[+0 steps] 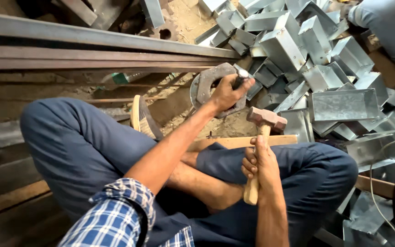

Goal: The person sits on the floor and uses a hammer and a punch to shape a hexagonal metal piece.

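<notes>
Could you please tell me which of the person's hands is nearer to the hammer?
Right. The right hand grips the hammer by its handle; the left hand is up and left of the hammer's head, holding a small tool.

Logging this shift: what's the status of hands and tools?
Left hand grips a dark punch at the metal ring plate. Right hand holds hammer upright. Sheet-metal boxes piled beyond.

We see open sandy floor (184, 16) only in small patches; long steel bars (92, 45) wall off our far left; a heap of folded metal boxes (325, 77) crowds our right; the thick metal plate (209, 84) and wooden plank (234, 142) stand just ahead; our crossed legs (83, 146) fill the near ground.
</notes>
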